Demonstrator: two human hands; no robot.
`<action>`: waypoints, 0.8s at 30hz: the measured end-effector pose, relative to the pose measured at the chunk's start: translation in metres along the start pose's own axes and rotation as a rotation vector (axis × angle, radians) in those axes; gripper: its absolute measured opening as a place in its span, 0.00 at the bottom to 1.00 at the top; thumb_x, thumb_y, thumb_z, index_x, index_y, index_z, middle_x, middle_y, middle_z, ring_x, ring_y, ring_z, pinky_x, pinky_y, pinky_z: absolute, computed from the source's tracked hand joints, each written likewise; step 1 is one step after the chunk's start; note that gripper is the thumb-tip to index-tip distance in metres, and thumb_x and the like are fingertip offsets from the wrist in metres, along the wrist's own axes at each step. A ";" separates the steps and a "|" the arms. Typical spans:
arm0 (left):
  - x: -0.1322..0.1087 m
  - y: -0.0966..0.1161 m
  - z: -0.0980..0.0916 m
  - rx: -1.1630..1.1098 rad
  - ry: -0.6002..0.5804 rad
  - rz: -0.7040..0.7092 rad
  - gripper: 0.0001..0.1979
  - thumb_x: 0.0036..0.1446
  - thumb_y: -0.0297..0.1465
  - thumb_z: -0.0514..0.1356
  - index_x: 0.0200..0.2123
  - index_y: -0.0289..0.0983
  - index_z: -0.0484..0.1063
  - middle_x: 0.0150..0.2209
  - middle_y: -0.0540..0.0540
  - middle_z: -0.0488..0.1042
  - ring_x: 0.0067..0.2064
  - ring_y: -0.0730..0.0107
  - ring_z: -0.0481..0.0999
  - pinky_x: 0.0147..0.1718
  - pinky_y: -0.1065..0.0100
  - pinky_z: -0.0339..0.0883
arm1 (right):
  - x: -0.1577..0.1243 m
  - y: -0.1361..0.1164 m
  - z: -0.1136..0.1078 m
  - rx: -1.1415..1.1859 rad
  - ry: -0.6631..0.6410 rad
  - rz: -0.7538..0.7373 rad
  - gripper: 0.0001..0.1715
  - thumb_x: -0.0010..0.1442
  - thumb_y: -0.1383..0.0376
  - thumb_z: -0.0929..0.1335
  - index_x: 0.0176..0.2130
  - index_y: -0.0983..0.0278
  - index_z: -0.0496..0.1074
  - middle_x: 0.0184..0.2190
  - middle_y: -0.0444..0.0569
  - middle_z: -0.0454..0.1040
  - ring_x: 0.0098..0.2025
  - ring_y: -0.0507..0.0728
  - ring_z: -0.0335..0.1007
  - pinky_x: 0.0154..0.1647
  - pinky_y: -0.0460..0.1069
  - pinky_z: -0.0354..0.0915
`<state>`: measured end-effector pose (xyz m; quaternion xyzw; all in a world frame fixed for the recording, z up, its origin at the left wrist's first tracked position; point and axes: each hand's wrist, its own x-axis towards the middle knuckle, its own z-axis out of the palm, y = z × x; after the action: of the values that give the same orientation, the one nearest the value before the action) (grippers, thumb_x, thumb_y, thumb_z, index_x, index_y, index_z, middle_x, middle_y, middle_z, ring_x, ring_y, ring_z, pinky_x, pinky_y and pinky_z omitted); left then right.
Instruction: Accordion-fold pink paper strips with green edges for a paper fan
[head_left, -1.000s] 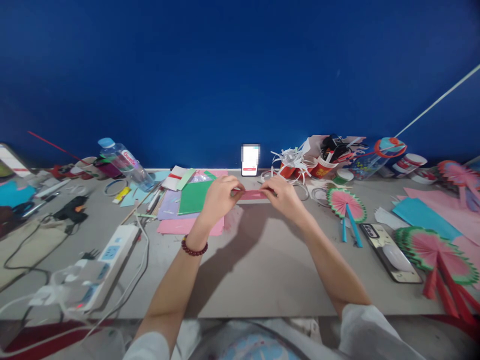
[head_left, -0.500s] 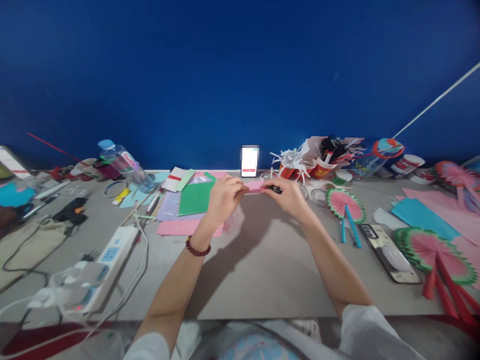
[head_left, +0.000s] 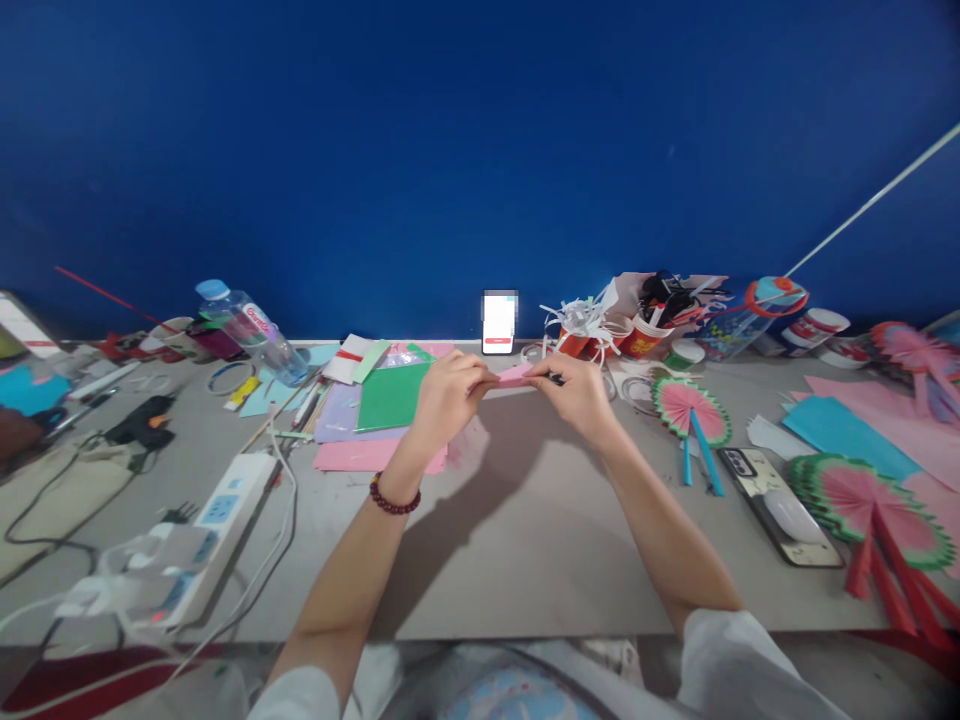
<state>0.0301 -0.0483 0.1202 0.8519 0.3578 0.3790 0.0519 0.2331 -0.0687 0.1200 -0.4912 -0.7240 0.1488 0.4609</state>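
Note:
A narrow strip of pink paper [head_left: 515,374] is stretched between my two hands above the desk. My left hand [head_left: 451,392] pinches its left end between thumb and fingers; a beaded bracelet [head_left: 395,495] circles that wrist. My right hand [head_left: 576,392] pinches the right end. A small black object [head_left: 556,379] shows at the right fingers, and its kind is too small to tell. Behind the hands an upright phone [head_left: 499,325] leans on the blue wall with its screen lit. Left of my left hand lies a green sheet [head_left: 388,397] on other coloured papers.
At left stand a power strip [head_left: 225,530] with cables and a leaning plastic bottle [head_left: 255,335]. To the right are a small paper fan [head_left: 688,408], a phone [head_left: 757,490] under a white mouse [head_left: 795,516], a larger fan [head_left: 862,500] and a cup of paper strips [head_left: 576,335].
The pink paper strip has tilted slightly between the fingers, and less of the black object shows at the right hand. Both hands stay almost in place.

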 end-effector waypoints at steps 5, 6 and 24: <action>0.001 0.005 0.000 -0.023 -0.059 0.000 0.10 0.62 0.34 0.56 0.37 0.39 0.77 0.33 0.47 0.76 0.35 0.67 0.70 0.36 0.65 0.60 | -0.004 -0.004 0.003 -0.018 -0.003 -0.052 0.07 0.58 0.65 0.69 0.31 0.59 0.79 0.30 0.47 0.79 0.34 0.56 0.73 0.37 0.49 0.66; 0.001 0.006 0.001 -0.042 -0.063 0.009 0.10 0.62 0.33 0.56 0.38 0.40 0.77 0.33 0.47 0.76 0.35 0.68 0.70 0.36 0.65 0.60 | -0.005 -0.005 0.003 -0.001 -0.017 -0.046 0.07 0.58 0.64 0.69 0.31 0.59 0.79 0.30 0.47 0.80 0.35 0.56 0.74 0.37 0.49 0.66; 0.000 0.006 -0.001 -0.076 0.034 0.038 0.11 0.63 0.33 0.55 0.35 0.39 0.77 0.32 0.47 0.76 0.35 0.67 0.68 0.37 0.65 0.62 | 0.000 -0.001 -0.006 0.284 -0.094 0.231 0.10 0.49 0.59 0.73 0.32 0.62 0.79 0.30 0.48 0.80 0.33 0.56 0.75 0.36 0.50 0.69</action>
<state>0.0329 -0.0523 0.1227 0.8493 0.3280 0.4076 0.0709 0.2369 -0.0705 0.1239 -0.4935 -0.6554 0.3239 0.4711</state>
